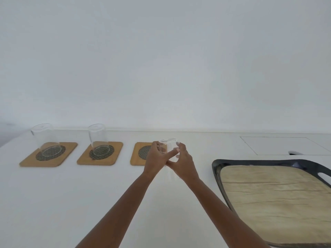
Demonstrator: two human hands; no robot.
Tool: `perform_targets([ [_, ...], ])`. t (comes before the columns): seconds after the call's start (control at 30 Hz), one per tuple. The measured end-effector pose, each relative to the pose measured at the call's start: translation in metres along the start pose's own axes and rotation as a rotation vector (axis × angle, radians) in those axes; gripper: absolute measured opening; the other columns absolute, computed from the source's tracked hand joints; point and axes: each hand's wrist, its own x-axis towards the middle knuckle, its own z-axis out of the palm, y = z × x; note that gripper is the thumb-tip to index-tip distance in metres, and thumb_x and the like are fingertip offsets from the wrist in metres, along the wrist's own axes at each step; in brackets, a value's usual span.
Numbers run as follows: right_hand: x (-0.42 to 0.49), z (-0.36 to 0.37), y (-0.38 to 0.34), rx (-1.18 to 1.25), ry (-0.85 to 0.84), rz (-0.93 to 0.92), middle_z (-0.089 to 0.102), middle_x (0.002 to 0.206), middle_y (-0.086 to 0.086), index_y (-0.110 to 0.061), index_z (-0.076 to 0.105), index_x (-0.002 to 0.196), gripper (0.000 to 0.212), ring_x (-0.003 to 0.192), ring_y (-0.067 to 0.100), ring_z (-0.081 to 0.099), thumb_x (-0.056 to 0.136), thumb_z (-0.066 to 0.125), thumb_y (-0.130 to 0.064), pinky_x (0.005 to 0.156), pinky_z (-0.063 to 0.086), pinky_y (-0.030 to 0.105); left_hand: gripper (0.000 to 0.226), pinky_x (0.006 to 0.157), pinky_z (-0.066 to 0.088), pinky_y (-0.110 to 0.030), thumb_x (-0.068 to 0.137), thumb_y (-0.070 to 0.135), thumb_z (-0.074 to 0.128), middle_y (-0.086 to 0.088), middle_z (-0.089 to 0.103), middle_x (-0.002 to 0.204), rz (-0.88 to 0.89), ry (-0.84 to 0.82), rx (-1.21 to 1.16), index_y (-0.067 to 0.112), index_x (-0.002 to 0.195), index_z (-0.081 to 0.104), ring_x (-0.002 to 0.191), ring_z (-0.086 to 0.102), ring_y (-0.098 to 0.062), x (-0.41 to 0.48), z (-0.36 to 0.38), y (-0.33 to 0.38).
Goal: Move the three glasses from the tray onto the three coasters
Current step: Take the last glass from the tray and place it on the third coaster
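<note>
Last glass carried in both hands toward the one free coaster.

The left hand (155,159) and right hand (180,162) are both curled around the third glass (170,149), fingers closed on its clear wall from opposite sides, probably because smooth glass slips in a one-handed hold. It sits just above and to the right of the third coaster (140,153), whether touching the white surface (71,203) I cannot tell. Two glasses already stand upright: one on the left coaster (49,154), the left glass (45,138), and one on the middle coaster (100,153), the middle glass (98,139). The tray (217,169), lined with a tan mat (277,197), holds no glass, so a short shift left should finish.
</note>
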Motion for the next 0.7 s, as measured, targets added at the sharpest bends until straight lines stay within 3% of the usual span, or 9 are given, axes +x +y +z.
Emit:
perform_targets([
  [0.1,0.009,0.016,-0.008,0.002,-0.007,-0.012,0.056,0.125,0.011,-0.009,0.034,0.129,0.083,0.115,0.03,0.054,0.064,0.082,-0.03,0.09,0.044,0.035,0.05,0.072,0.047,-0.028,0.075,0.027,0.076,0.005,0.056,0.087,0.03,-0.012,0.018,0.008,0.112,0.049,0.086,0.057,-0.015,0.006,-0.02,-0.003],
  [0.23,0.025,0.031,-0.016,0.013,0.028,-0.027,0.055,0.122,0.012,-0.014,0.027,0.131,0.088,0.11,0.03,0.056,0.064,0.081,-0.033,0.089,0.046,0.038,0.032,0.07,0.045,-0.003,0.094,0.035,0.047,0.007,0.061,0.099,0.074,-0.067,-0.045,0.011,0.115,0.054,0.094,0.057,-0.009,0.014,-0.042,-0.012],
  [0.33,0.038,0.036,-0.019,0.047,0.044,-0.043,0.054,0.119,0.014,-0.028,0.015,0.14,0.099,0.11,0.029,0.055,0.065,0.079,-0.028,0.094,0.047,0.044,0.033,0.073,0.035,0.001,0.098,0.041,0.032,0.004,0.056,0.115,0.065,-0.013,0.056,0.023,0.115,0.054,0.106,0.053,-0.008,0.018,-0.055,-0.03],
  [0.4,0.049,0.04,-0.02,0.045,0.047,-0.067,0.052,0.112,0.01,-0.035,0.016,0.139,0.097,0.107,0.029,0.054,0.065,0.078,-0.024,0.094,0.046,0.045,0.041,0.091,0.032,-0.013,0.099,0.039,0.032,-0.004,0.05,0.134,0.049,0.004,0.235,0.018,0.131,0.046,0.126,0.046,-0.019,0.022,-0.063,-0.05],
  [0.5,0.066,0.047,-0.02,0.01,0.065,-0.118,0.048,0.106,0.003,-0.031,0.028,0.134,0.086,0.1,0.028,0.056,0.065,0.078,-0.022,0.087,0.047,0.036,0.049,0.113,0.023,-0.034,0.099,0.034,0.035,-0.012,0.03,0.152,0.042,-0.034,0.551,0.011,0.141,0.031,0.142,0.026,-0.022,0.024,-0.071,-0.084],
  [0.6,0.082,0.055,-0.018,-0.002,0.098,-0.138,0.049,0.105,0.001,-0.026,0.033,0.13,0.081,0.099,0.026,0.056,0.064,0.079,-0.021,0.081,0.044,0.03,0.056,0.119,0.009,-0.039,0.099,0.036,0.032,-0.013,0.01,0.159,0.018,-0.093,0.773,0.011,0.147,0.017,0.148,0.007,-0.023,0.025,-0.077,-0.114],
  [0.7,0.095,0.065,-0.014,0.01,0.138,-0.156,0.051,0.105,0.001,-0.021,0.034,0.129,0.081,0.1,0.025,0.056,0.063,0.08,-0.021,0.081,0.043,0.028,0.061,0.12,0.005,-0.036,0.099,0.04,0.029,-0.013,0.001,0.16,0.061,-0.109,0.956,0.013,0.149,0.007,0.148,0.001,-0.023,0.027,-0.083,-0.132],
])
